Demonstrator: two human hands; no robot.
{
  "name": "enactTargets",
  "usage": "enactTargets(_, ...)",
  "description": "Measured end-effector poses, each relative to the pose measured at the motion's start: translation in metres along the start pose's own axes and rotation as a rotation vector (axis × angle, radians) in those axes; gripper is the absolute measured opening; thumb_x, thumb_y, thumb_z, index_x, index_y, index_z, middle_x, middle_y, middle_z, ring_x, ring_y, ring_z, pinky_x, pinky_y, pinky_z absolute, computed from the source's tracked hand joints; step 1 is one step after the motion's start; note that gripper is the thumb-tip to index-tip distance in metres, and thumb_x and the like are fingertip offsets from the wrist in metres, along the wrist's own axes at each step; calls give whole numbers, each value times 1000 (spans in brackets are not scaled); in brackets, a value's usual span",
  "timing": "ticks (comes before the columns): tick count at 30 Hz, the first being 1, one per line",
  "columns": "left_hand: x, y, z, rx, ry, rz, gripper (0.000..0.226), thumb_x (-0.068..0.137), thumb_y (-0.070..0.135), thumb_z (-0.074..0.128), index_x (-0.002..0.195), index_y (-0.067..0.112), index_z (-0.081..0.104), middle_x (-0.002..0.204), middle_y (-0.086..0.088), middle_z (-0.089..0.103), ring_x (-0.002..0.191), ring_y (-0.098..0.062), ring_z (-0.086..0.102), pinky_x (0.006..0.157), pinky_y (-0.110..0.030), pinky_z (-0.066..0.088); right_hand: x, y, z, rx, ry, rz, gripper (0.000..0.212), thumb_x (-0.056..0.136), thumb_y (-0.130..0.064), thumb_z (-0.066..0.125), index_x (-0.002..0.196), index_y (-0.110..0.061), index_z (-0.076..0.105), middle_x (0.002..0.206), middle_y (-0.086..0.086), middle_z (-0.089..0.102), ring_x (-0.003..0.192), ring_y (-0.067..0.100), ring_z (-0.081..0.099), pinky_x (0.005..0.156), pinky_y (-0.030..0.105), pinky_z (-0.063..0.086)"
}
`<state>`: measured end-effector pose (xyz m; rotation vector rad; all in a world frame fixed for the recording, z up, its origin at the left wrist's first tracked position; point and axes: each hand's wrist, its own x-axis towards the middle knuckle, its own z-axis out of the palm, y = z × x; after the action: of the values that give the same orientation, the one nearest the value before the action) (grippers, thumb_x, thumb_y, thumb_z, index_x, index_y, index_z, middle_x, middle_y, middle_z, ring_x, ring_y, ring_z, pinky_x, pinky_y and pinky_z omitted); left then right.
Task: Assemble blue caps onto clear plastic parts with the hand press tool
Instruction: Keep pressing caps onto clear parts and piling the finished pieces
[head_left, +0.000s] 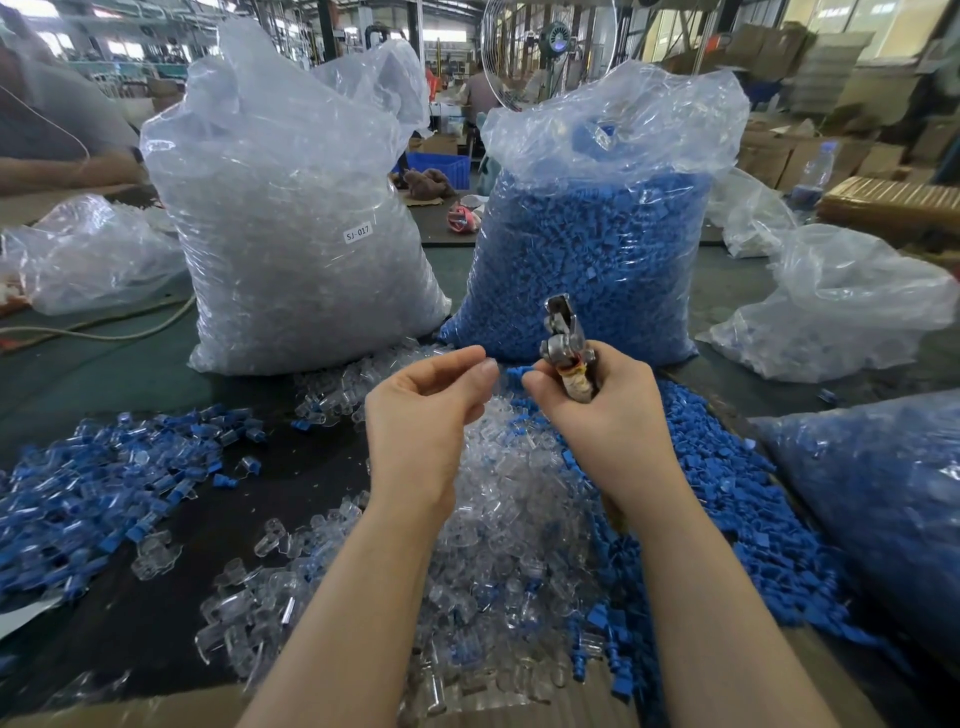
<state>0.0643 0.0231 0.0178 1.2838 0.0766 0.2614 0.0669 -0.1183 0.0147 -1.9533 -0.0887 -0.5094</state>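
Note:
My right hand (597, 405) grips the metal hand press tool (566, 348) by its taped handle, jaws pointing up, and pinches a blue cap (519, 372) at its fingertips. My left hand (426, 410) pinches a clear plastic part (497, 382) between thumb and forefinger, right beside the blue cap. Both hands hover above a heap of loose clear parts (498, 499). Loose blue caps (727, 499) are heaped to the right. Assembled blue-and-clear pieces (88, 488) lie spread at the left.
A tall bag of clear parts (291, 218) labelled SJ-017 and a bag of blue caps (592, 249) stand behind the heaps. Another blue-filled bag (883, 499) lies at the right. Crumpled plastic bags (852, 312) and a cable (104, 327) lie on the table. Another person's arm (57, 171) shows far left.

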Motion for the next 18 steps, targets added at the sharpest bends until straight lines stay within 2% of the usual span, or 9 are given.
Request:
enactTargets(7,-4,2,5,-29,-33,-45,9,80,0,75,86,6,73,71,-3,75,67,-11,72,60,-18,55,-1,0,0,4,31,-22,14,83,-27,75,81,-17,66,70,1,67,70,21,63,71,48,54)
enactTargets(18,-5,-1,6,188,-23,97,13,76,7,81,75,20,76,71,-1,75,72,-16,73,64,-23,57,-2,0,0,-36,63,-43,14,82,-29,75,81,-20,65,68,-5,66,68,16,63,71,47,54)
